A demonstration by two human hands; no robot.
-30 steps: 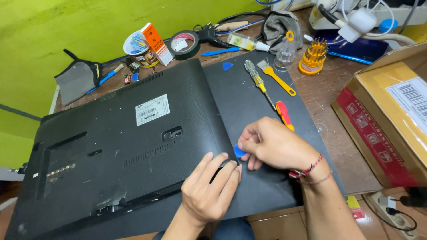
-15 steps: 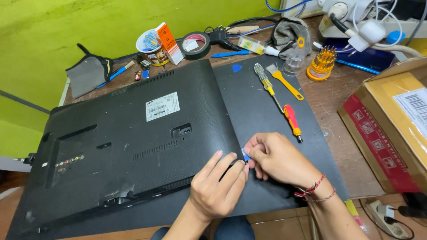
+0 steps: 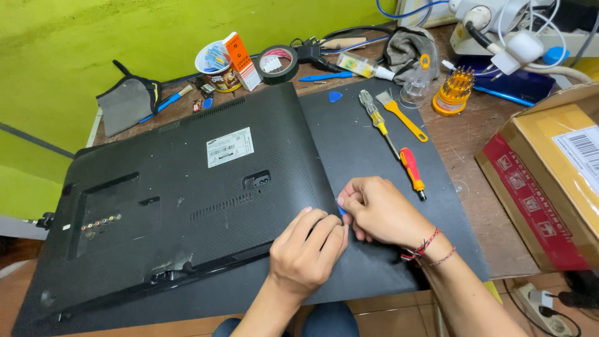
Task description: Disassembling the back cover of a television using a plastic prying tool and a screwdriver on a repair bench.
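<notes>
Between the two hands, at the near right edge of the monitor's black back cover [image 3: 187, 206], a small blue pick [image 3: 340, 206] shows as a sliver. The right hand [image 3: 380, 212] pinches it, its grip closed tight around it with only the tip in view, and holds that tip at the seam where the cover meets the frame, a placing that suits wedging the seam apart. Just to the left of that grip, the left hand [image 3: 309, 253] lies flat with fingers spread on the cover's corner, holding nothing, apparently pressing down to steady the panel beside the pick.

The monitor lies face down on a dark mat [image 3: 374, 156] that keeps the screen off the wooden tabletop [image 3: 493, 137]. Beyond the right hand's grip, within easy reach, lie a red-handled screwdriver [image 3: 412, 171], a yellow-handled screwdriver [image 3: 377, 118], a yellow brush [image 3: 402, 115] and a spare blue pick [image 3: 335, 96]. Farther off stand a roll of black tape [image 3: 277, 62] and a round holder of screwdriver bits [image 3: 453, 90]. To the right of the grip sits a cardboard box [image 3: 549, 175].
</notes>
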